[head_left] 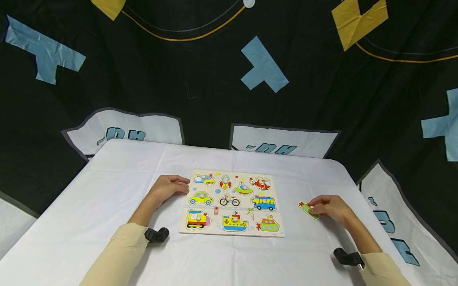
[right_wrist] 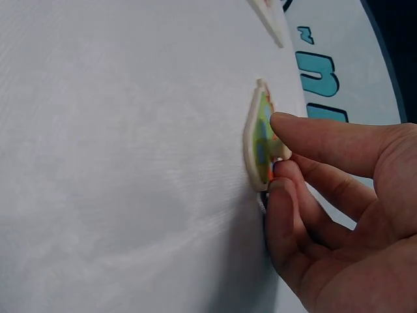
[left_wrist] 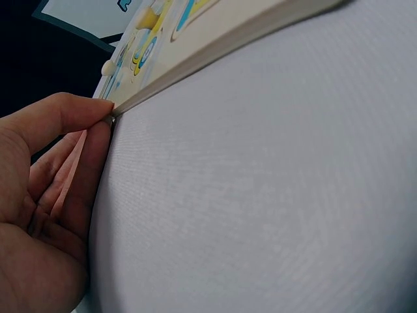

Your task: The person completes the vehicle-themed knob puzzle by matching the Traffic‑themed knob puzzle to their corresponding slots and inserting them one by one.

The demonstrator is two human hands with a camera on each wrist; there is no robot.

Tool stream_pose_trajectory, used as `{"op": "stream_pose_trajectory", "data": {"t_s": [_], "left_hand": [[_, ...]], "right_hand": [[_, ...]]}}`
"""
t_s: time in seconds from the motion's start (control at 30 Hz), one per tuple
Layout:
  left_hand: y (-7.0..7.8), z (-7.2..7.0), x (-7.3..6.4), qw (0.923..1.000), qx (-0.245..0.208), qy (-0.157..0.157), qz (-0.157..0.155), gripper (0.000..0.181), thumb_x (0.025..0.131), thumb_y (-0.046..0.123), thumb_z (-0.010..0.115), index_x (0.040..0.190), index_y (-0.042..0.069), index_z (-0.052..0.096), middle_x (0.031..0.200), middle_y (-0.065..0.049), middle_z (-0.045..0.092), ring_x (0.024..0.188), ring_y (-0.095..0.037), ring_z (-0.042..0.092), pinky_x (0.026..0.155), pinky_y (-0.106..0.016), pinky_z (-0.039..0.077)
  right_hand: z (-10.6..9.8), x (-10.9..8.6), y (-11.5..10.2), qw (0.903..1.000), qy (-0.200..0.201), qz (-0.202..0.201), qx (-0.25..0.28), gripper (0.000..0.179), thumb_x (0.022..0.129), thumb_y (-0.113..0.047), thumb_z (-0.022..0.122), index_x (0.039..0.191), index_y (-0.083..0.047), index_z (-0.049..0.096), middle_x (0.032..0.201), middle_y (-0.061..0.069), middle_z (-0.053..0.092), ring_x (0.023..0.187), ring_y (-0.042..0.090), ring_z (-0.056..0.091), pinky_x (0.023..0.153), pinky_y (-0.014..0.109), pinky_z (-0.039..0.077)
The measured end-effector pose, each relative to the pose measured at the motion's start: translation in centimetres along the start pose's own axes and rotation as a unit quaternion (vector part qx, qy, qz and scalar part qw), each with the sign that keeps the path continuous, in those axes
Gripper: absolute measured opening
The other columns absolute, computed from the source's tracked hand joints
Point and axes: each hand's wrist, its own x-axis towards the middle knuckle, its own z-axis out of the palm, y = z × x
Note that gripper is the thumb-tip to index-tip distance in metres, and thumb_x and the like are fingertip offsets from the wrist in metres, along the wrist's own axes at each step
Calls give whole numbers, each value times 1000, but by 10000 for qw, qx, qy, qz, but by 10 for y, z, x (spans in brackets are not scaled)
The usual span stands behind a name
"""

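A wooden puzzle board with colourful vehicle pictures lies flat on the white table. My left hand is at its left edge; in the left wrist view, the thumb and index finger come together on the edge. To the right of the board, my right hand pinches a green submarine puzzle piece with red at one end. The right wrist view shows this piece tilted on edge, close over the cloth, its small knob between thumb and fingers.
Knobbed vehicle pieces, such as the bus, car and helicopter, sit on the board. White cloth covers the table. A black curtain with blue tape marks hangs behind its far edge.
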Motion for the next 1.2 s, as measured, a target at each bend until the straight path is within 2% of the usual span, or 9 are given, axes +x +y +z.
{"op": "stream_pose_trajectory", "data": {"t_s": [0.17, 0.43, 0.73, 0.97, 1.2], "left_hand": [[1, 1, 0, 10000, -20, 10, -38, 40, 81, 16, 81, 119, 6, 73, 94, -2, 80, 84, -9, 70, 77, -23, 50], [0, -1, 0, 10000, 58, 13, -46, 40, 81, 17, 81, 119, 7, 74, 94, -1, 80, 88, -10, 70, 80, -24, 49], [1, -1, -1, 10000, 26, -15, -80, 40, 82, 17, 81, 120, 7, 74, 94, -1, 80, 89, -9, 70, 81, -23, 49], [1, -1, 0, 10000, -28, -18, -40, 40, 81, 16, 81, 119, 6, 74, 92, -1, 80, 86, -9, 69, 78, -23, 50], [0, -1, 0, 10000, -11, -25, -15, 40, 81, 16, 81, 119, 6, 74, 94, -2, 80, 86, -8, 70, 78, -23, 50]], "right_hand": [[2, -1, 3, 10000, 33, 59, -46, 30, 85, -19, 79, 108, 0, 73, 104, 8, 71, 85, 18, 56, 70, 31, 49], [5, 2, 1, 9998, 179, 27, -26, 31, 83, -18, 80, 105, 3, 71, 91, 3, 71, 80, 14, 58, 67, 29, 51], [5, 3, 3, 9997, 240, 29, 44, 29, 82, -15, 81, 103, 4, 72, 87, 3, 70, 78, 14, 58, 65, 29, 51], [5, 3, 2, 9996, 256, 52, 78, 30, 81, -14, 81, 103, 4, 73, 88, 3, 70, 77, 15, 59, 65, 29, 51], [5, 3, -4, 9996, 280, 14, 18, 29, 82, -16, 81, 104, 1, 74, 97, 7, 72, 83, 16, 58, 67, 30, 52]]}}
